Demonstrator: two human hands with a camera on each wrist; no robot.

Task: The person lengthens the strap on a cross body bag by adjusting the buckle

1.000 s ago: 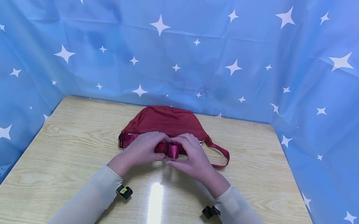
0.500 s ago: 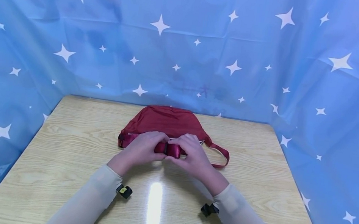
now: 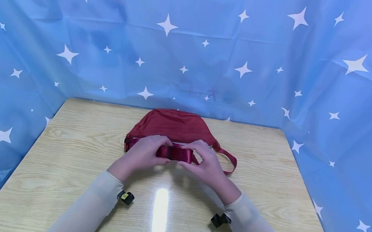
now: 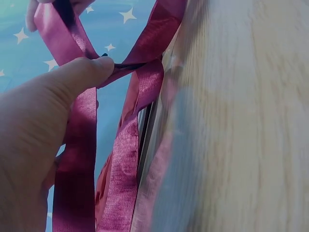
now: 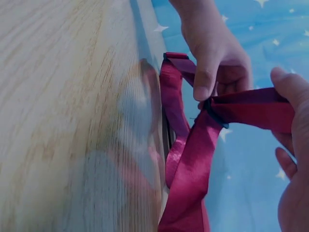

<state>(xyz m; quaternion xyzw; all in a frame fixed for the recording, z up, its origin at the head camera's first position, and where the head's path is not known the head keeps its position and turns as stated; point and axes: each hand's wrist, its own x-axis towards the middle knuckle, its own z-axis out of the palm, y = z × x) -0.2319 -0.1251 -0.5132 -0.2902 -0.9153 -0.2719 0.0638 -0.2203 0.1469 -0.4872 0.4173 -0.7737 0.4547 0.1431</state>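
Observation:
A dark red waist bag (image 3: pixel 177 128) lies on the table, its glossy wine-red strap (image 3: pixel 180 154) running along its near side. My left hand (image 3: pixel 147 151) pinches the strap at its black slider (image 4: pixel 126 65), thumb laid over the webbing in the left wrist view. From the slider a doubled loop of strap (image 5: pixel 256 113) stretches toward my right hand (image 3: pixel 205 164), whose thumb and fingers hold the loop's end by its edges. A further length of strap (image 5: pixel 190 166) hangs from the slider in the right wrist view. The curled fingers hide part of the bag's front.
The wooden table (image 3: pixel 73 179) has its far edge just behind the bag. A blue curtain (image 3: pixel 196 46) with white stars surrounds it on three sides. To the bag's right a loose strap end (image 3: pixel 234 162) curves on the tabletop.
My right hand has drawn away to the right, and the strap loop beyond the slider is longer. My left hand with the slider has shifted slightly left; the bag has stayed in place.

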